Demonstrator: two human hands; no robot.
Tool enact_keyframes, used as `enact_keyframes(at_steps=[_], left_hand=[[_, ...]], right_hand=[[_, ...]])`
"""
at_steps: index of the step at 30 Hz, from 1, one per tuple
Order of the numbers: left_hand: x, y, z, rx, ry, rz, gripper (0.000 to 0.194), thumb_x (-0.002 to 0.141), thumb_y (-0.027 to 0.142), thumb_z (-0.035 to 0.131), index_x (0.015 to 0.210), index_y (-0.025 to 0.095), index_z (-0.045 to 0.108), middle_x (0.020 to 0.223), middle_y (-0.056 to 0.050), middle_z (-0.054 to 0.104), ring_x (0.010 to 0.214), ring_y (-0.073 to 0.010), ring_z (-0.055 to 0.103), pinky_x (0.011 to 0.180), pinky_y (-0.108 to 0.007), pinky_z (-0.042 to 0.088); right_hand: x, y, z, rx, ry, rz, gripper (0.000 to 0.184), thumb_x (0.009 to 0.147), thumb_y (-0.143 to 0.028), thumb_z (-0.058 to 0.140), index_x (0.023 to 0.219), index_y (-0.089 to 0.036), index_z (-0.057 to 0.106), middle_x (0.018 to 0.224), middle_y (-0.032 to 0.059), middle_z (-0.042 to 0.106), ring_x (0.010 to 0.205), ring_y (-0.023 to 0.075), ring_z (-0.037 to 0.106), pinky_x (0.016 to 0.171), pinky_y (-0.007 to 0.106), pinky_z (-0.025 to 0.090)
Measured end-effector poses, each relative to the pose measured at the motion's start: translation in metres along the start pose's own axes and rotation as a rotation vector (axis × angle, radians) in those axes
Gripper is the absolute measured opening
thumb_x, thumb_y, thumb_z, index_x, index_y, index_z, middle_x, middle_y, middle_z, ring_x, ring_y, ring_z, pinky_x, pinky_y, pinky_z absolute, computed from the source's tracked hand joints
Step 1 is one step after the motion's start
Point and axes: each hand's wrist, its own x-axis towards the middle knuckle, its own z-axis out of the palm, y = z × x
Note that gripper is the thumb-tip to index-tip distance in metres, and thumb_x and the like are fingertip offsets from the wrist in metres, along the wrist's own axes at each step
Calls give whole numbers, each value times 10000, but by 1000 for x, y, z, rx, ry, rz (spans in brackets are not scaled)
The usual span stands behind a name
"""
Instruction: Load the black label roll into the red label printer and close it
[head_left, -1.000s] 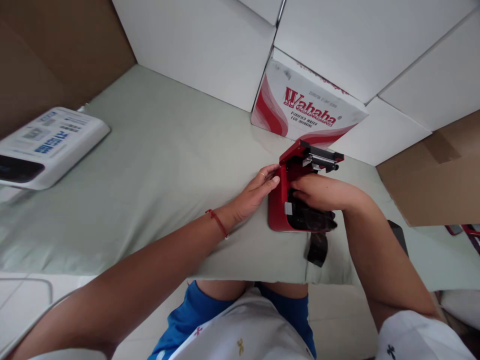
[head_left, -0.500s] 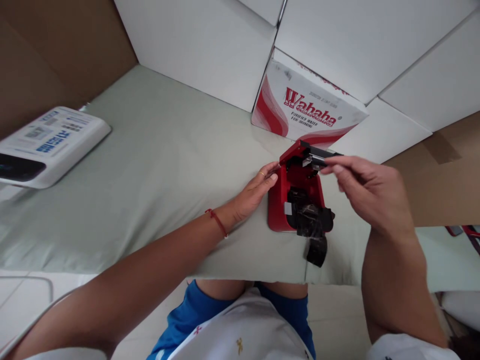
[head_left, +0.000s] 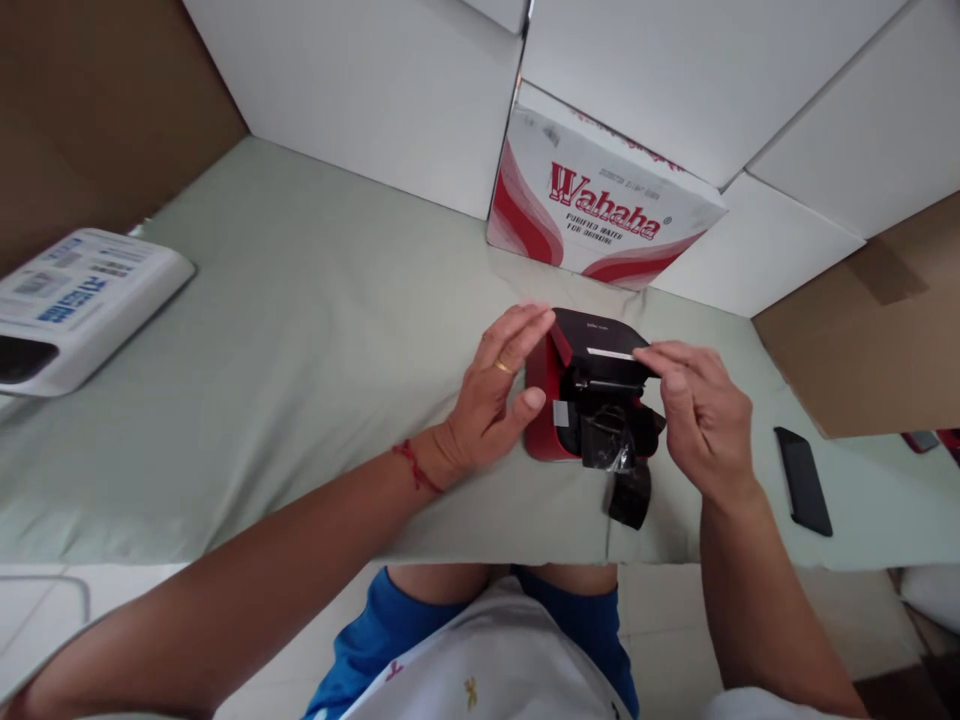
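Note:
A small red box-shaped device [head_left: 541,425] stands near the table's front edge, its black hinged lid [head_left: 600,330] half lowered. Crumpled, glossy black film [head_left: 609,440] bulges from its front opening. A strip of the film [head_left: 630,497] hangs down onto the cloth. My right hand [head_left: 701,410] pinches the front right edge of the lid between thumb and fingers. Fingers stretched out, my left hand [head_left: 502,385] rests against the upper left side of the device, the thumb apart and near its left wall. The inside of the device is mostly hidden under the lid and film.
A pale green cloth [head_left: 337,350] covers the table. Behind the device, a Wahaha water carton [head_left: 607,205] leans against white boxes [head_left: 360,90]. A black phone-like slab [head_left: 802,480] lies at the right, and a white labelled device [head_left: 97,300] at the far left.
My right hand has swung the lid from upright down towards the front. My left hand has slid up and flattened along the device's side. The black slab at the right has come into view.

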Motion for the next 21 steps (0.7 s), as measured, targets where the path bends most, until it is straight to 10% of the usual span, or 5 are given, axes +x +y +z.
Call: enact_keyframes(at_steps=[10, 21], left_hand=[[-2, 6, 2, -39, -130, 75, 480, 1137, 461, 357, 1391, 329, 742, 1380, -70, 799, 1381, -292, 702, 1287, -582, 405], [0, 3, 6, -118, -155, 4, 391, 1047, 315, 598, 1431, 333, 664, 1452, -101, 698, 1461, -318, 590, 1271, -597, 436]], right_hand=[[-59, 13, 21, 198, 10, 111, 429, 1142, -321, 424, 1384, -306, 777, 1393, 87, 787, 1386, 293, 694, 1207, 605, 534], [-53, 10, 25, 230, 5, 162, 352, 1057, -407, 653, 1385, -314, 742, 1323, 103, 771, 1318, 295, 691, 1164, 570, 559]])
